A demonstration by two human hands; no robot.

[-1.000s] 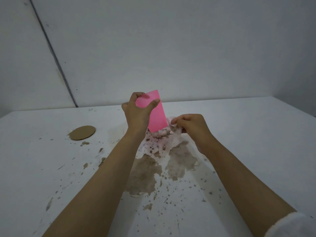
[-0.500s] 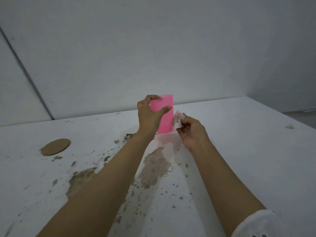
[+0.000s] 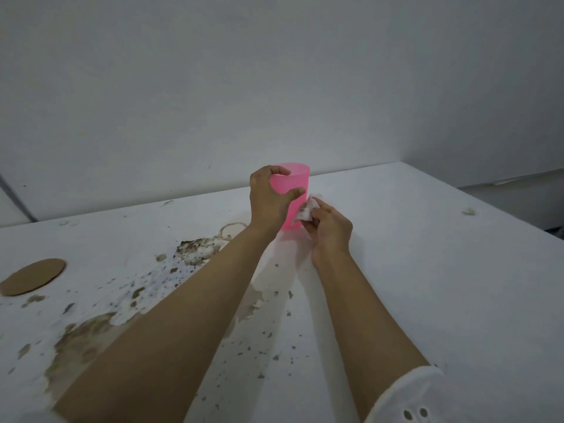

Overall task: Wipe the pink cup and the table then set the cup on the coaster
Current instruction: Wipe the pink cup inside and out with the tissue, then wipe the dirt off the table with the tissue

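Note:
The pink cup [image 3: 295, 184] stands upright near the middle of the white table [image 3: 427, 270]. My left hand [image 3: 268, 203] grips it from the left side, fingers over the rim and thumb across the front. My right hand [image 3: 329, 230] pinches a crumpled, brown-stained white tissue [image 3: 306, 211] against the cup's lower right side. A round brown coaster [image 3: 32, 276] lies flat at the table's left edge, well apart from the cup.
Brown spill patches [image 3: 82, 340] and scattered specks cover the table's left and middle. A ring-shaped stain [image 3: 233, 232] lies left of the cup. A small crumpled scrap [image 3: 469, 211] sits at the far right. A grey wall runs behind the table.
The cup went from tilted above the spill to upright further right. My right hand lifted the tissue off the table and pressed it to the cup's side. The camera view shifted right.

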